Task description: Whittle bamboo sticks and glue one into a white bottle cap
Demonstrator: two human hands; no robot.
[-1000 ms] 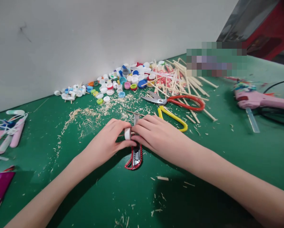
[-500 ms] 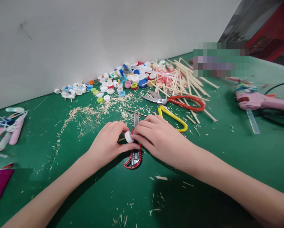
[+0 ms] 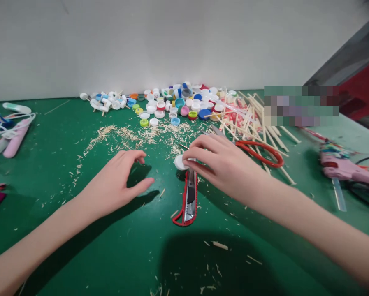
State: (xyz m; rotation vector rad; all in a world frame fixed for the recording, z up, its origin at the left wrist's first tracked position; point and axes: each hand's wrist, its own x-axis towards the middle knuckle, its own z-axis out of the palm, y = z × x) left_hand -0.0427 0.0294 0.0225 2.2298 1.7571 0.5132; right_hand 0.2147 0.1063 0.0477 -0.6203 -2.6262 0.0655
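Between the fingertips of my right hand (image 3: 216, 158) is a white bottle cap (image 3: 180, 162), held just above the table. A red utility knife (image 3: 189, 201) lies beneath and in front of that hand, its upper end partly covered. My left hand (image 3: 119, 176) hovers to the left with thumb and fingers apart and nothing in them. Red-handled scissors (image 3: 260, 153) lie behind my right hand, which hides part of their blades. A thin pointed metal tip (image 3: 184, 146) pokes out past my right fingers; the rest of it is hidden.
Many coloured bottle caps (image 3: 172, 105) are heaped along the wall, with wooden sticks (image 3: 264, 119) to their right. Joined white caps (image 3: 107, 102) stand at the back left. Wood shavings (image 3: 131, 137) litter the green table (image 3: 110, 255). A pink glue gun (image 3: 338, 164) lies at right.
My left hand has let go of the white cap and moved left, opening. My right hand keeps the cap, now farther from the knife's handle. The view has shifted.
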